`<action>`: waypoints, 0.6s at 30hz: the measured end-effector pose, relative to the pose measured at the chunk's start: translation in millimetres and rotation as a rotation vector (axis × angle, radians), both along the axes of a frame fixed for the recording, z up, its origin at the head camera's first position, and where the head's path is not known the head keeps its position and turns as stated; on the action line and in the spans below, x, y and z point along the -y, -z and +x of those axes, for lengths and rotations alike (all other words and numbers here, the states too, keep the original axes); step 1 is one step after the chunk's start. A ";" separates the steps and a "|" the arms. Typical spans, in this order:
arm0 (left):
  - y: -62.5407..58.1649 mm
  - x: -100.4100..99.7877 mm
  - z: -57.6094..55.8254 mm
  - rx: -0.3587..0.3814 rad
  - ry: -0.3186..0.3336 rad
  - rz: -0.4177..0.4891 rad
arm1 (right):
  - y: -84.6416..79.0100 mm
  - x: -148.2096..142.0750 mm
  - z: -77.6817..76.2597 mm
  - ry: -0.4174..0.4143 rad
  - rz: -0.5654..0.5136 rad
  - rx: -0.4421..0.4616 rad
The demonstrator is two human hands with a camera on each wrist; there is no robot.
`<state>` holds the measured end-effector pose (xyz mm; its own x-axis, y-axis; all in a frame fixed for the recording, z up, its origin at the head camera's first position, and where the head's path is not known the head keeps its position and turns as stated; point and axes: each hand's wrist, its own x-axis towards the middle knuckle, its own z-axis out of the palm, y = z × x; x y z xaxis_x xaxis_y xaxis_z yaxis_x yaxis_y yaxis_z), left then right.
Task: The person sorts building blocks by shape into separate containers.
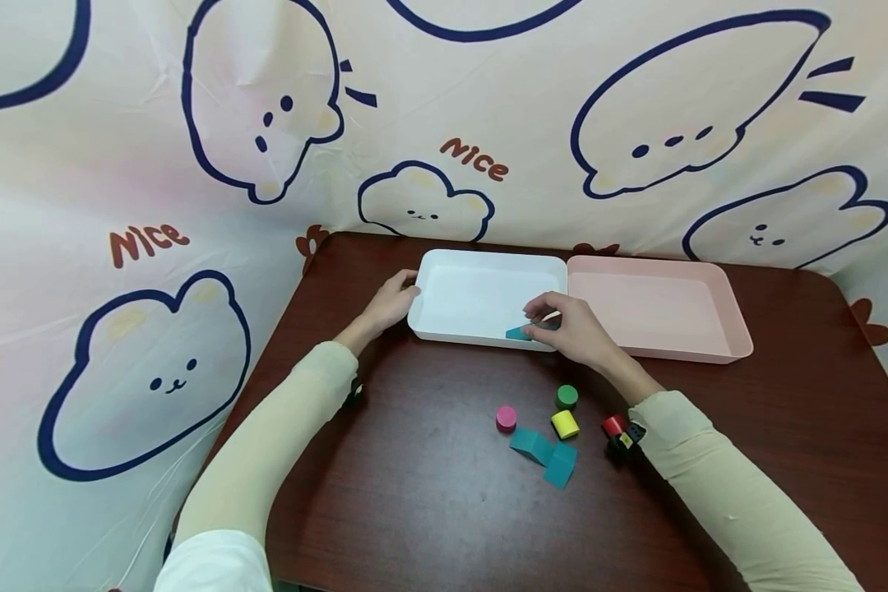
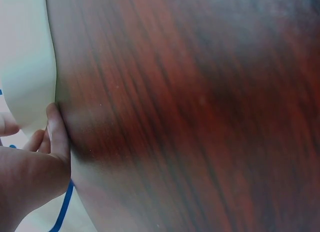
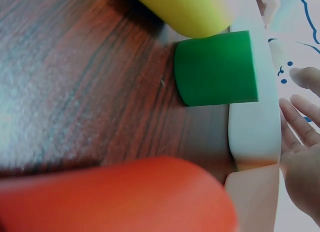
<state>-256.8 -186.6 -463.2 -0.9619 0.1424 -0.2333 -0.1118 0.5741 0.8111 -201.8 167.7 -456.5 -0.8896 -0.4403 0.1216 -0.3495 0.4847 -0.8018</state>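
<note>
My left hand point(image 1: 394, 298) rests against the left side of a white tray point(image 1: 481, 284), its fingertips right at the outer wall. In the left wrist view the fingers point(image 2: 57, 134) meet that wall just above the table. Over the tray's front right corner is my right hand point(image 1: 571, 326), its thumb and fingers apart. A teal block point(image 1: 516, 334) lies inside the tray by the front wall, partly covered by this hand in the head view. The right wrist view shows the fingers point(image 3: 297, 117) spread above the rim, with the teal block hidden.
A pink tray point(image 1: 659, 308) adjoins the white one on the right. Nearer on the dark table are a green cylinder point(image 1: 566, 397), a yellow cylinder point(image 1: 565, 424), a pink cylinder point(image 1: 506, 418), a red cylinder point(image 1: 614, 425) and two teal blocks point(image 1: 531, 446). A printed cloth hangs behind.
</note>
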 end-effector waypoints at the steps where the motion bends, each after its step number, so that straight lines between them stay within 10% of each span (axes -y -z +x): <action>1: -0.1 -0.3 0.3 0.000 0.001 0.000 | -0.5 -0.4 0.5 -0.001 0.000 0.000; 18: 0.3 -0.5 -0.5 -0.008 0.000 -0.011 | -14.5 -7.0 12.8 -0.031 0.011 -0.040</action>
